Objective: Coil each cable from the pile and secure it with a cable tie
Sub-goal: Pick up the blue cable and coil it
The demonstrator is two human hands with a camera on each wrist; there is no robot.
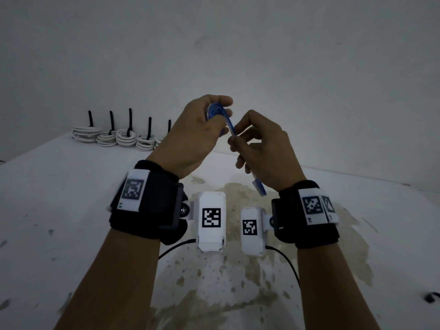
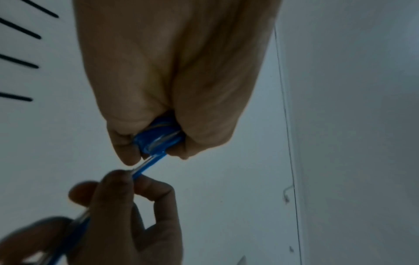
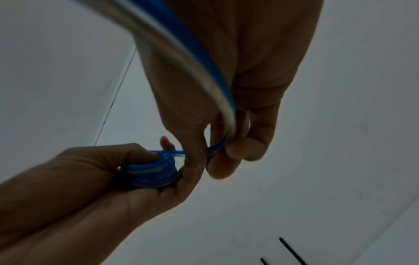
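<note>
A flat blue cable is wound into a small coil [image 1: 215,111] that my left hand [image 1: 202,129] grips in its curled fingers, held up above the table. The same blue coil [image 2: 158,139] shows between thumb and fingers in the left wrist view, and as a stack of blue loops [image 3: 150,172] in the right wrist view. My right hand [image 1: 257,144] pinches the free length of the cable [image 1: 230,127] just below the coil. The cable's loose end with its plug [image 1: 260,187] hangs below my right palm. No cable tie is in either hand.
Several white coiled cables [image 1: 126,136], each bound with an upright black cable tie [image 1: 130,120], stand in a row at the table's [image 1: 71,210] far left by the wall. A brown stain [image 1: 238,270] covers the table's middle. A small dark object [image 1: 432,297] lies at the right edge.
</note>
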